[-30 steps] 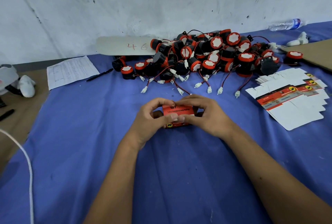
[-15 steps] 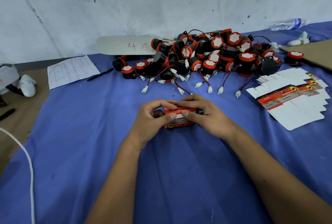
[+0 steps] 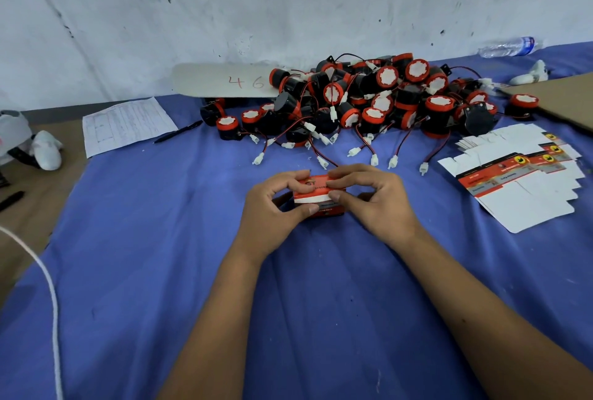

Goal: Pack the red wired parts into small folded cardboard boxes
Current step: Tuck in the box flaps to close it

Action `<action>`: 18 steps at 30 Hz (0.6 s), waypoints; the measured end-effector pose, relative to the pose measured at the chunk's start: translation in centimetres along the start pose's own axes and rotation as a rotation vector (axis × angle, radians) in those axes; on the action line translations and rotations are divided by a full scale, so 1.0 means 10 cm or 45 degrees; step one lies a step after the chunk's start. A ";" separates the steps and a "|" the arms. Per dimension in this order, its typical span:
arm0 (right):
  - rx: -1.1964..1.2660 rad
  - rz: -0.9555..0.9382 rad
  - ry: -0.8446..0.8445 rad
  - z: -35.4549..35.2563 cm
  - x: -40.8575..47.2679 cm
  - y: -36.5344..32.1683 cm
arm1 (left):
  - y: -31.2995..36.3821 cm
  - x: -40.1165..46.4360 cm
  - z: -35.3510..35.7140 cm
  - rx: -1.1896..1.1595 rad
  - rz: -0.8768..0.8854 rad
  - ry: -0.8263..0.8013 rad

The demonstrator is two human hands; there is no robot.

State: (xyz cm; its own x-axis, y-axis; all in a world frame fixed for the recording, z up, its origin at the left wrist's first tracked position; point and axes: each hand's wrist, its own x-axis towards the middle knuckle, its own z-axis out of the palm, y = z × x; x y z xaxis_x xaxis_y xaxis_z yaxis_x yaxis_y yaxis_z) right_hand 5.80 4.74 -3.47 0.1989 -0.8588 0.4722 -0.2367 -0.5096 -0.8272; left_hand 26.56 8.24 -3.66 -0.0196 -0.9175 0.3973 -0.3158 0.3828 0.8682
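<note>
A small red and white cardboard box (image 3: 317, 196) sits on the blue cloth at the centre of the table. My left hand (image 3: 272, 210) grips its left end, thumb at the front, fingers curled over the top. My right hand (image 3: 373, 199) grips its right end, with fingertips on the top flap and the thumb on the front face. Behind them lies a big pile of red and black wired parts (image 3: 378, 101) with white connectors. A fanned stack of flat unfolded boxes (image 3: 519, 175) lies to the right. What is inside the box is hidden.
A printed sheet (image 3: 125, 123) and a black pen (image 3: 178, 132) lie at the back left. A white strip marked 46 (image 3: 221, 80) leans at the wall. A plastic bottle (image 3: 507, 47) and brown cardboard (image 3: 564, 98) are at the back right. A white cord (image 3: 48, 287) hangs at the left.
My fingers have shifted on the box, and its top flap has come down further, showing a white band on the front. The box stays in the same place.
</note>
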 end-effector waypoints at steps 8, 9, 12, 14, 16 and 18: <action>-0.159 -0.048 -0.059 -0.02 0.03 -0.04 | 0.03 0.01 0.11 0.069 0.062 0.065; -0.191 -0.065 -0.068 -0.02 0.03 -0.04 | 0.03 0.01 0.12 0.077 0.059 0.078; -0.243 -0.089 -0.150 -0.08 0.03 -0.05 | 0.03 0.01 0.13 0.123 0.094 0.102; -0.233 -0.083 -0.219 -0.13 0.03 -0.05 | 0.03 0.01 0.13 0.201 0.160 0.103; -0.219 -0.087 -0.272 -0.18 0.03 -0.05 | 0.03 0.01 0.14 0.300 0.241 0.088; -0.194 -0.081 -0.305 -0.19 0.03 -0.03 | 0.06 0.01 0.16 0.324 0.290 0.066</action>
State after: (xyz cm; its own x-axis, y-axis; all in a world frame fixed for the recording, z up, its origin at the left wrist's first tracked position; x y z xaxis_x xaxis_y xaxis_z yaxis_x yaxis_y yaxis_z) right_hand 4.10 4.57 -2.54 0.4326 -0.7971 0.4212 -0.3534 -0.5798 -0.7342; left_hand 24.84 8.20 -3.58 -0.0708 -0.8024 0.5926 -0.5356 0.5317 0.6560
